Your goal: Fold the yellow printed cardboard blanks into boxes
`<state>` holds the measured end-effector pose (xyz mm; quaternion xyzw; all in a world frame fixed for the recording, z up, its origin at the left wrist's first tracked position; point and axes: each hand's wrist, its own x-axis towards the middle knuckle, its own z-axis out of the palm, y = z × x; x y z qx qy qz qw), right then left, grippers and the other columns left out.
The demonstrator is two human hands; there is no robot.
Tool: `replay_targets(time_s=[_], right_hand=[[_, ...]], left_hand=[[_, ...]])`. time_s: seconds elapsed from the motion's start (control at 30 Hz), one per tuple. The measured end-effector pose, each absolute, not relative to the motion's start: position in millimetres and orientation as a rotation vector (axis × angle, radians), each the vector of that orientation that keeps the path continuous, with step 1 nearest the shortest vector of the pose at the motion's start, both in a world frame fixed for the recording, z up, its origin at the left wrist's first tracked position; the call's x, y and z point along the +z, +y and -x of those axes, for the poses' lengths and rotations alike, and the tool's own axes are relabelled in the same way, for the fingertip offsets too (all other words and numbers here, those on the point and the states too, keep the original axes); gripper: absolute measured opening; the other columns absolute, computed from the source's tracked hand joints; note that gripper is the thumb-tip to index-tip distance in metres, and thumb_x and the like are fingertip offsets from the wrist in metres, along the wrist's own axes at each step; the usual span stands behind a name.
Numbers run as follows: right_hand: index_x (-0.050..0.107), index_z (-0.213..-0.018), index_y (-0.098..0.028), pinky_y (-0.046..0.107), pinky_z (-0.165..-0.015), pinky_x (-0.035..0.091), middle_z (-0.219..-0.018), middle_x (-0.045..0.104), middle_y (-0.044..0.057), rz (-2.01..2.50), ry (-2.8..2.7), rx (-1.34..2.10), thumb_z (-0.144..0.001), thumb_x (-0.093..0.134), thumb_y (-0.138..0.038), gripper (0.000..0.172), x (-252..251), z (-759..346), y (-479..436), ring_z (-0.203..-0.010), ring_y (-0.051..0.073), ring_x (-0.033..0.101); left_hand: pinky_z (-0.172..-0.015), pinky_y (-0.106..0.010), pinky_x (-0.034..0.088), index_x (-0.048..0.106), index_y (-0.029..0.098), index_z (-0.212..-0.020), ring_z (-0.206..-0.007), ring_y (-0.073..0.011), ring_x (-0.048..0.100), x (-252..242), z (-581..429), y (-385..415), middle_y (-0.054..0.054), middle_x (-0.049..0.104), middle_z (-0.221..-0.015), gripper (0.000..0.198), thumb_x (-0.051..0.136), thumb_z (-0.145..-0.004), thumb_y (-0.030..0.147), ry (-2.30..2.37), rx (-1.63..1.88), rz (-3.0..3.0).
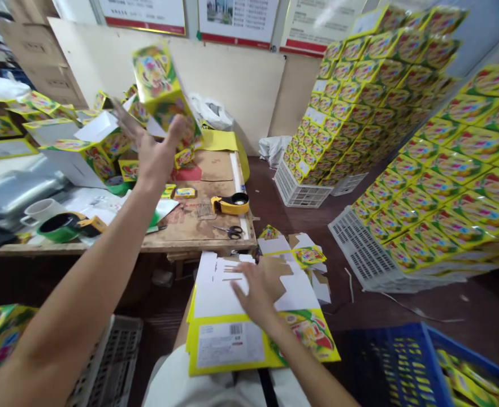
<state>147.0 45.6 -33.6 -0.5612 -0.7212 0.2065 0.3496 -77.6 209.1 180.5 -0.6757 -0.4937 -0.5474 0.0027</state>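
Note:
My left hand [150,148] is raised over the wooden table [198,229] with its fingers spread apart. A folded yellow and green carton [162,90] is in the air just above its fingertips, tilted, and no finger grips it. My right hand [260,288] lies flat with fingers stretched out on a stack of flat, unfolded cartons [232,333] resting on my lap. The topmost sheet shows its white inner side.
A heap of folded cartons [79,135] lies at the table's far left. A yellow tape dispenser [231,203], scissors [231,230] and a green cup [58,227] sit on the table. Tall stacks of cartons [402,113] on white crates fill the right. A blue crate [406,362] stands at lower right.

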Motion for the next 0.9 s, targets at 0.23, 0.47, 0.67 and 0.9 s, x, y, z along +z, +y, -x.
replay_targets(time_s=[0.23,0.47,0.67,0.9], right_hand=[[0.062,-0.09,-0.018,0.042,-0.092,0.034,-0.1,0.059,0.009,1.632,-2.35,0.385,-0.08,0.061,-0.025,0.012,-62,-129,42,-0.102,0.026,0.05],[0.058,-0.086,-0.021,0.039,-0.093,0.032,-0.092,0.058,0.003,1.631,-2.255,0.427,-0.082,0.058,-0.023,0.005,-63,-141,12,-0.093,0.021,0.05],[0.052,-0.082,-0.021,0.041,-0.091,0.031,-0.083,0.059,0.001,1.574,-2.089,0.434,-0.081,0.058,-0.022,0.007,-31,-151,-4,-0.085,0.02,0.05],[0.048,-0.071,-0.021,0.045,-0.104,0.011,-0.07,0.06,-0.004,1.355,-2.141,0.349,-0.089,0.051,-0.018,0.019,29,-156,-26,-0.088,0.018,0.053]], left_hand=[[-0.115,-0.049,0.015,0.014,0.021,-0.146,-0.143,-0.0277,0.005,33,54,123,-0.012,0.011,-0.155,0.082,0.06,-0.083,0.045,-1.693,-1.386,2.466],[-0.112,-0.051,0.023,0.028,0.019,-0.14,-0.14,-0.029,0.021,-68,58,60,-0.016,0.024,-0.149,0.065,0.054,-0.085,0.043,-2.184,-1.326,2.638],[-0.109,-0.043,0.032,0.044,0.02,-0.126,-0.128,-0.0242,0.042,-62,55,56,-0.012,0.044,-0.137,0.049,0.053,-0.085,0.044,-2.386,-1.903,2.547],[-0.067,-0.032,0.054,0.069,0.018,-0.079,-0.073,-0.0207,0.064,-29,38,33,-0.006,0.071,-0.083,0.033,0.073,-0.061,0.044,-2.602,-1.711,3.195]])
